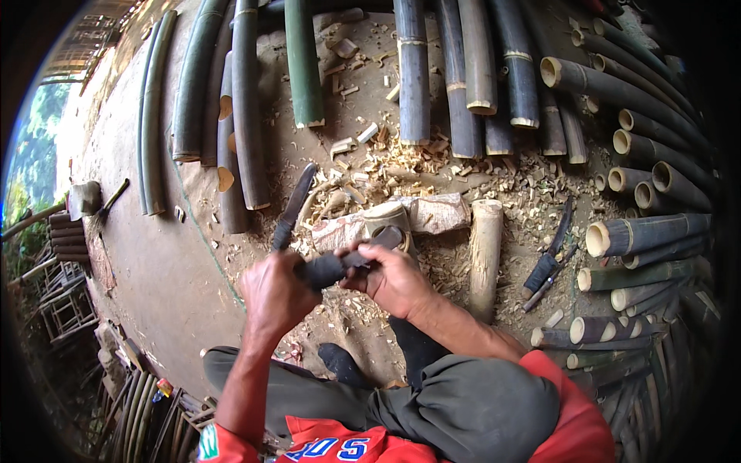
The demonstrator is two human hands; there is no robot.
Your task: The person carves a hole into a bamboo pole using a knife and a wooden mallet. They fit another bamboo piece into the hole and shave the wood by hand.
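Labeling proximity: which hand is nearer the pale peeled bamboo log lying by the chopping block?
Right. The right hand sits just left of the pale log, gripping the dark piece; the left hand is farther left, beyond that piece.

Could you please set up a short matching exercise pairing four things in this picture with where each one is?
Things:
1. Knife
2. Pale bamboo piece
3. Dark piece
4. Green pole

Places:
A. Top of the picture, lying among other poles
B. Gripped in the left hand, blade pointing up
C. Lying on the shavings, right of the hands
D. Held between both hands, right hand at its end

Pairs: 1-B, 2-C, 3-D, 4-A
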